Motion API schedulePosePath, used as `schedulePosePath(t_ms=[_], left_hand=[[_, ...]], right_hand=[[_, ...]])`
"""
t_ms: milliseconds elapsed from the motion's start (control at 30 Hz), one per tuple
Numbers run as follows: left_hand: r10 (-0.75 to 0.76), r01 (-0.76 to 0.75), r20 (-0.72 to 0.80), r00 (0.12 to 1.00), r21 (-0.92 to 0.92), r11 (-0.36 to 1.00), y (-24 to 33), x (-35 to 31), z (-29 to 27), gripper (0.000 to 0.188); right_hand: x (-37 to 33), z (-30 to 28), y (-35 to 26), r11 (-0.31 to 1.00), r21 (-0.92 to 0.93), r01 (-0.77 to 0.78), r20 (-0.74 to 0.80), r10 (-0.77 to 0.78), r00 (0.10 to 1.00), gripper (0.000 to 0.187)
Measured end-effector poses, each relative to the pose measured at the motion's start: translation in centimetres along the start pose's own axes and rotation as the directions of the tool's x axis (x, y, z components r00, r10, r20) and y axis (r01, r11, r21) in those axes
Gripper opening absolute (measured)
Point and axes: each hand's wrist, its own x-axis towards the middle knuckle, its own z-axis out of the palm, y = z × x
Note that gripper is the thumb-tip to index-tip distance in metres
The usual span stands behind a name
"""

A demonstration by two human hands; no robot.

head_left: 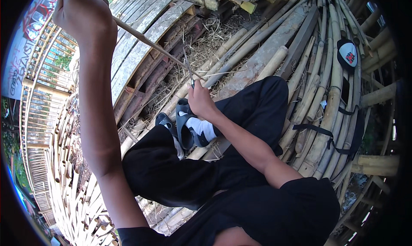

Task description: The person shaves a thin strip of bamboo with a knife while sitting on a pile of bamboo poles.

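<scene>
My left hand (88, 20) is raised at the upper left, its fingers closed round a long thin bamboo strip (146, 41). The strip slants down to the right, and its lower end reaches my right hand (200, 99). In that hand, above my feet, is a knife (187, 60) with a narrow blade pointing up and away from me. Blade and strip cross just beyond my right fingers. Whether the edge bites into the strip is too small to tell. The fingertips of my left hand are partly cut off by the frame's upper rim.
I sit on bamboo poles (270, 63), legs bent, in dark sandals (184, 123). Wooden pallets (148, 29) and shavings (206, 42) lie ahead. At right are a cap (346, 55), a phone (345, 90) and a black strap (315, 128). A bamboo fence (38, 117) stands left.
</scene>
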Motion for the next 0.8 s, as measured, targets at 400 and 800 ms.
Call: schedulePosePath(t_ms=[400,800], left_hand=[[-0.023,0.023,-0.008,1.000,0.023,0.999,0.5,-0.6,0.5,0.040],[0.036,-0.033,-0.071,0.997,0.046,0.998,1.4,-2.3,3.3,0.044]], right_hand=[[1.8,1.9,6.8,0.949,-0.145,-0.279,0.076,0.292,0.953,0.033],[0.7,3.2,6.9,0.986,-0.137,-0.099,-0.106,0.085,0.991,0.022]])
